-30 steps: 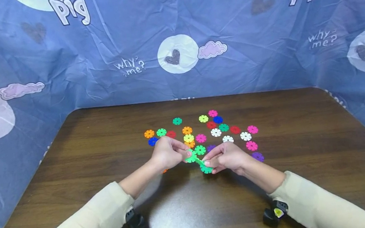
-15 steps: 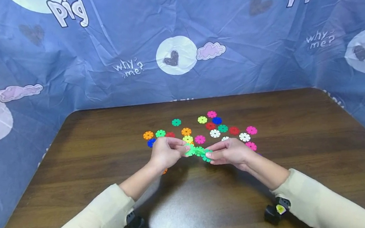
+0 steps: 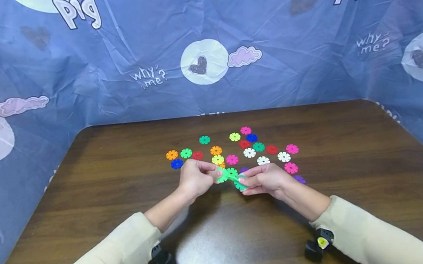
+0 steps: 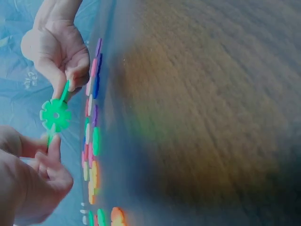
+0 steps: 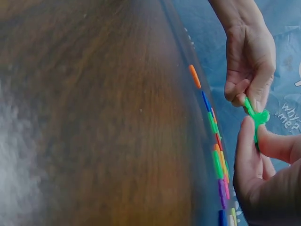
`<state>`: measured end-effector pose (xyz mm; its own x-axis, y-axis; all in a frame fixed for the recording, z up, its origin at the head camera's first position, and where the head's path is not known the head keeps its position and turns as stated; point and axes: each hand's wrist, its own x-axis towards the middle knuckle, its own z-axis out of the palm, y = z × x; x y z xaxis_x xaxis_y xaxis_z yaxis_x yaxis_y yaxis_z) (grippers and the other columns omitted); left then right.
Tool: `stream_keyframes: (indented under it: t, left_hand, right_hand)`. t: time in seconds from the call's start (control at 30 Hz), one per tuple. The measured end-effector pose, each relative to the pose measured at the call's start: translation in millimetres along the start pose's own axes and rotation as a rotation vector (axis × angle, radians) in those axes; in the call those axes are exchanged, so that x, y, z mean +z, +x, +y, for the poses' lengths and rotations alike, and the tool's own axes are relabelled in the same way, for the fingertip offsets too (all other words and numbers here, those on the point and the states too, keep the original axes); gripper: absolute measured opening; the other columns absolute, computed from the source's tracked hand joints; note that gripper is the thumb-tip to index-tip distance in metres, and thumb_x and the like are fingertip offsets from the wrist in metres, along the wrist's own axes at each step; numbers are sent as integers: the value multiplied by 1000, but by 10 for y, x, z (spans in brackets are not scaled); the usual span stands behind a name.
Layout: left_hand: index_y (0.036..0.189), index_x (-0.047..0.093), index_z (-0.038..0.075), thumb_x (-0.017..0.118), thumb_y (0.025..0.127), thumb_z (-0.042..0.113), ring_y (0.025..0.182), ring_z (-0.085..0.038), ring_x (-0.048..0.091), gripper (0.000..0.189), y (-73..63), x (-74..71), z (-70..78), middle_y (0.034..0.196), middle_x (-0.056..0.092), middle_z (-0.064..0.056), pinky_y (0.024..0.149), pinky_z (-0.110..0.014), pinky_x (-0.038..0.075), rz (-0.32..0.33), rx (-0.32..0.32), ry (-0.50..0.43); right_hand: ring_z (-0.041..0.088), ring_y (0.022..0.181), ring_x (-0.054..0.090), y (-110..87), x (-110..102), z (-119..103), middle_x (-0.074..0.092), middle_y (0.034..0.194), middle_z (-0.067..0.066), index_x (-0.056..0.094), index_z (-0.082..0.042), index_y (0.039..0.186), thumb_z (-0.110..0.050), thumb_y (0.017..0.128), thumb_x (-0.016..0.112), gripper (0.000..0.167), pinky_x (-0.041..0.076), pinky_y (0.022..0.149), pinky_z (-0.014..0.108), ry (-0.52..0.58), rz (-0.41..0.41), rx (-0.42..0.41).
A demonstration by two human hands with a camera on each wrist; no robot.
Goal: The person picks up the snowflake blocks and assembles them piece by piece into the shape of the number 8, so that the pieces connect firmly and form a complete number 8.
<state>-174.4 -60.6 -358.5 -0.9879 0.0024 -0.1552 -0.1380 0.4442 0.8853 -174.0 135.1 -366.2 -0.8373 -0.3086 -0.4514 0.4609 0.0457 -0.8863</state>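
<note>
Chain of three green discs, up off the table, between my two hands. Left hand pinches the left end disc, right hand the right end disc; hands near each other, not touching. Middle disc bridges them, both ends set crosswise to it.

Step, as I judge it: seating notch in notch. Best way: line slit with slit, pinch close to the joint, push straight along the chain, evenly from both sides. Twisting could bend a disc or spring a joint. Whether each notch is fully home, can't tell; a light tug would check.

Count, loose on the table, head view: pinks four; reds three; whites three; oranges three, one overlapped by a yellow. Two each: yellows, teals, blues, purples (both partly hidden by my right hand), greens, one just behind the chain. Left hand hides some ground; can't rule out a fourth orange there.
</note>
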Motion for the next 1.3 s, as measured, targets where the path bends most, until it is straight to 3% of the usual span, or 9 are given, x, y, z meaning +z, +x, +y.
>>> stream_keyframes:
  t: [0.1, 0.23, 0.33, 0.47, 0.67, 0.87, 1.13, 1.3]
  left_hand:
    - [92, 77, 1, 77, 80, 9, 68, -10, 66, 14, 6, 2, 3, 89, 76, -13, 58, -18, 49, -3, 5, 25]
    - [95, 76, 0, 76, 81, 11, 71, -19, 72, 17, 28, -15, 20, 91, 75, -15, 63, -22, 55, -22, 16, -39]
    - [99, 75, 1, 76, 82, 14, 75, -20, 74, 21, 56, -47, 46, 95, 75, -15, 74, -29, 59, -38, -7, -155]
    - [106, 73, 3, 76, 83, 16, 78, -14, 73, 26, 77, -119, 96, 103, 75, -11, 87, -35, 57, -68, -89, -332]
    - [111, 68, -2, 72, 84, 7, 76, -12, 72, 28, 89, -154, 136, 89, 75, -6, 94, -40, 54, -97, -129, -505]
    - [108, 68, -6, 71, 84, 4, 69, -8, 69, 26, 90, -57, 62, 83, 73, -3, 89, -37, 56, -69, -127, -501]
    - [103, 70, -6, 71, 84, 5, 70, -9, 69, 22, 30, 57, -68, 89, 75, -10, 85, -33, 58, -112, -125, -406]
    - [101, 72, -3, 73, 84, 8, 73, -11, 71, 21, 31, -8, -30, 93, 75, -13, 85, -34, 58, -115, -115, -328]
  right_hand:
    - [10, 67, 69, 14, -15, -14, 69, 72, 0, 51, 19, 124, 2, 90, 62, 40, 60, 72, 30, -15, 2, -1]
    - [10, 67, 70, 27, -42, -47, 69, 74, 0, 49, 19, 127, 0, 91, 61, 42, 60, 72, 28, -3, 3, -13]
    - [11, 69, 71, 31, -54, -84, 69, 75, 0, 47, 18, 129, -1, 92, 60, 44, 59, 72, 26, 17, 0, -30]
    - [11, 71, 72, 24, -37, -149, 68, 80, 0, 44, 17, 132, -3, 92, 60, 48, 59, 72, 26, 37, 13, -50]
    - [11, 73, 72, -2, 4, -185, 68, 84, 0, 43, 16, 133, -3, 92, 60, 48, 59, 74, 28, 81, 36, -70]
    - [14, 74, 72, -79, 99, -81, 71, 78, 1, 46, 16, 123, 1, 91, 59, 37, 59, 78, 31, 73, -23, -52]
    - [13, 75, 71, -155, 126, 91, 70, 77, 3, 53, 13, 110, 3, 89, 60, 24, 59, 81, 32, 0, -92, -1]
    - [11, 78, 71, -128, 36, 16, 72, 80, -1, 54, 16, 118, -2, 90, 61, 33, 57, 87, 36, -62, -114, -33]
